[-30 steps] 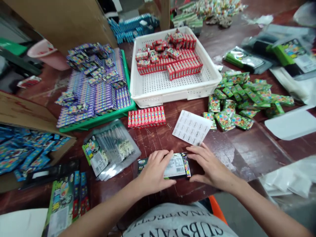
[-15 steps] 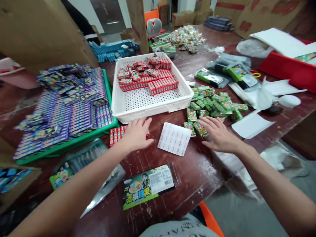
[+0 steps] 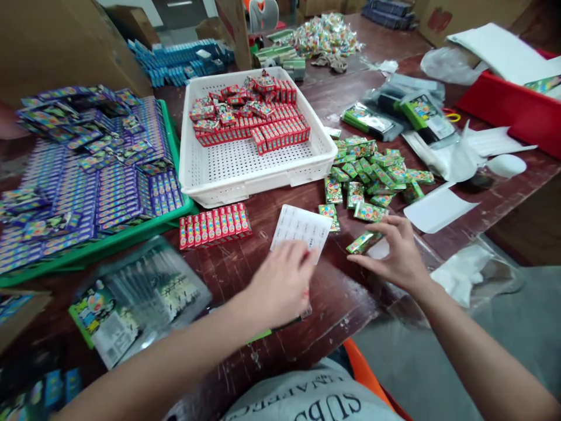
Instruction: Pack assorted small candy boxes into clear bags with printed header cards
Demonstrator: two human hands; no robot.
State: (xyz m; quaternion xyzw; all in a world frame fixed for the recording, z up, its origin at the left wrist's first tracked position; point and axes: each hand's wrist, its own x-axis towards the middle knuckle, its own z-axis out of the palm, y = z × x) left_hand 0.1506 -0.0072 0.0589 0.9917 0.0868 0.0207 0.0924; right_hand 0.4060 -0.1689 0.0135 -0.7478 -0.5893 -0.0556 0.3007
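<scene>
My left hand (image 3: 283, 280) is closed over the table, just below the white label sheet (image 3: 302, 228); a bit of red shows at its fingers, too blurred to name. Mostly hidden under that hand and forearm lies the green and black package (image 3: 260, 336). My right hand (image 3: 394, 251) curves around a small green box (image 3: 363, 241), thumb at its near end and fingers at its far end. Beyond it spreads a pile of green boxes (image 3: 372, 169). A row of red boxes (image 3: 214, 227) stands left of the sheet.
A white tray (image 3: 263, 186) holds red boxes; a green tray (image 3: 173, 137) at left holds purple packs. Clear packaging (image 3: 144, 298) lies at lower left. At right are white papers (image 3: 438, 209) and a red bin (image 3: 504, 108).
My left hand has moved off the red row, right and toward me, and closed. My right hand has come around a green box. The view has shifted slightly.
</scene>
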